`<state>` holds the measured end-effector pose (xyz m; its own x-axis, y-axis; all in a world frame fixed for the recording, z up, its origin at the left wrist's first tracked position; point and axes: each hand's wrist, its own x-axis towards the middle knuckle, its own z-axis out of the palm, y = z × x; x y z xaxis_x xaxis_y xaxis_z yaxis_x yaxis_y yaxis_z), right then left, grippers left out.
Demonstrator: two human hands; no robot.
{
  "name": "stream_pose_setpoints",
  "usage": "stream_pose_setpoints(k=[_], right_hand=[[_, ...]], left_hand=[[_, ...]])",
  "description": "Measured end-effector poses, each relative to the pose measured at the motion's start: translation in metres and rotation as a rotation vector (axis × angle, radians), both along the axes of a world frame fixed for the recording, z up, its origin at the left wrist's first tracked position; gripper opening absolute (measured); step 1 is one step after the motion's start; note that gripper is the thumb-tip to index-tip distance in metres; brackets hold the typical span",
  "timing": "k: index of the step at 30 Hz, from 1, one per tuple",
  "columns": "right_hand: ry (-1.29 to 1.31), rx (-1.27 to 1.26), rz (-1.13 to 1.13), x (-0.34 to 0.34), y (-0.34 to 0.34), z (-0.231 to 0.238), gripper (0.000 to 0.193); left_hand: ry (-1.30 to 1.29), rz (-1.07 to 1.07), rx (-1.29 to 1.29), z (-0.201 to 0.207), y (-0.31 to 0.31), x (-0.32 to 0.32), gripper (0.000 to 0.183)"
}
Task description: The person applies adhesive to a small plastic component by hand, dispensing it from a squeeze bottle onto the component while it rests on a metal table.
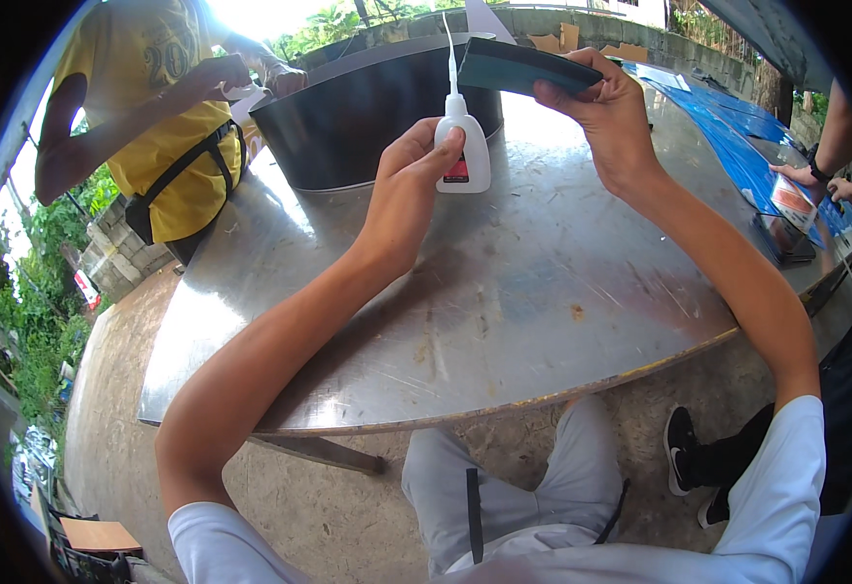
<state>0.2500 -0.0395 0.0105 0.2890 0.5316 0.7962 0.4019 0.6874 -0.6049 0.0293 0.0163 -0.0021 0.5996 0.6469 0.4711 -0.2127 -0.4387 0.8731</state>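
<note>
My left hand (414, 161) grips a small white squeeze bottle (465, 165) with a red and black label and a long thin nozzle pointing up. The bottle is upright in front of a large black curved panel (368, 122) standing on the metal table (504, 282). Raised at the right, my right hand (606, 112) pinches a dark green-black flat strip (518, 68) by its right end. The strip's left end is close to the bottle's nozzle; whether they touch I cannot tell.
Across the table's left side a person in a yellow shirt (168, 107) works at the panel's edge. Another person's hands (806, 180) hold a white and orange item on the right, beside blue sheeting (738, 127). A dark shoe (679, 448) stands on the floor near the table's front edge.
</note>
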Motion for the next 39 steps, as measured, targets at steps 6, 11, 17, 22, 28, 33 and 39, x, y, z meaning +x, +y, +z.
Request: stream_pose_setpoints(k=[6,11,17,22,28,33,39], right_hand=[[-0.012,-0.01,-0.028,0.001,0.0,0.001,0.027],[-0.004,-0.028,-0.04,0.001,0.0,0.001,0.028],[-0.002,-0.033,-0.075,0.002,-0.001,0.003,0.033],[0.087,-0.054,-0.015,-0.011,-0.007,0.007,0.041],[0.109,-0.11,-0.03,-0.008,-0.009,0.009,0.054],[0.176,-0.113,-0.058,-0.008,-0.007,0.007,0.066],[0.196,-0.218,-0.082,-0.007,-0.01,0.008,0.069]], left_hand=[[-0.005,0.007,-0.007,0.001,0.0,-0.001,0.038],[-0.01,0.022,-0.022,0.002,-0.002,-0.001,0.038],[-0.011,0.034,-0.006,0.002,-0.001,-0.001,0.035],[-0.027,0.03,0.024,0.001,0.003,-0.002,0.033],[0.001,0.118,0.113,-0.005,0.009,0.001,0.032],[0.061,0.219,0.172,-0.005,0.019,0.001,0.033],[0.171,0.284,0.191,-0.008,0.03,-0.001,0.029]])
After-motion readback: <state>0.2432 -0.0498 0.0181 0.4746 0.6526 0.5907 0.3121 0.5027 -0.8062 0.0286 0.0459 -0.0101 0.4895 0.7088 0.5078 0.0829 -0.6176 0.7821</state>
